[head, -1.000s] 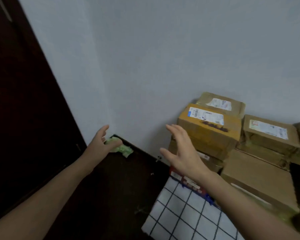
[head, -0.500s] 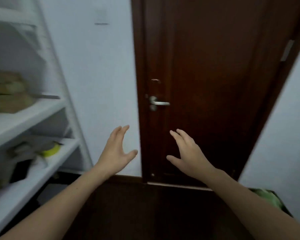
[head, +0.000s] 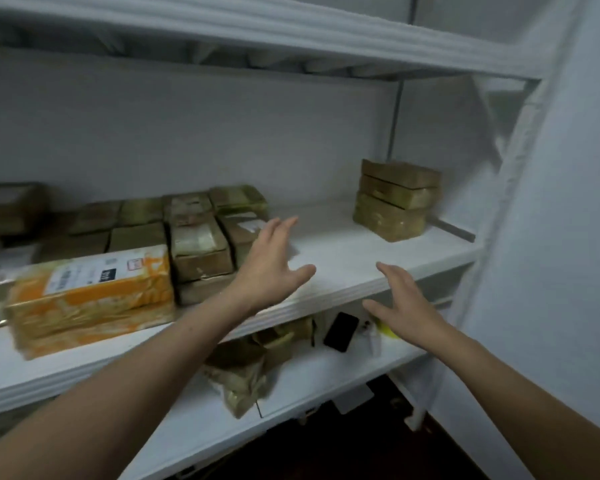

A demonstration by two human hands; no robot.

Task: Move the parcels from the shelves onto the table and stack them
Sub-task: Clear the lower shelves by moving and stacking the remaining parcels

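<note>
Parcels point(head: 201, 244) crowd the left of the white middle shelf point(head: 343, 251), with an orange parcel point(head: 90, 299) frontmost. A brown stack point(head: 395, 199) stands right of centre. We hold our left hand point(head: 271, 268) and right hand point(head: 406, 303) at mid-frame, fingers spread, gripping nothing.

Left hand: left hand point(head: 270, 265) raised at the end of an outstretched bare forearm, fingers straight and together, thumb spread wide, holding nothing.
Right hand: right hand point(head: 403, 302) lower, palm turned inward, fingers extended, thumb apart, empty.
</note>
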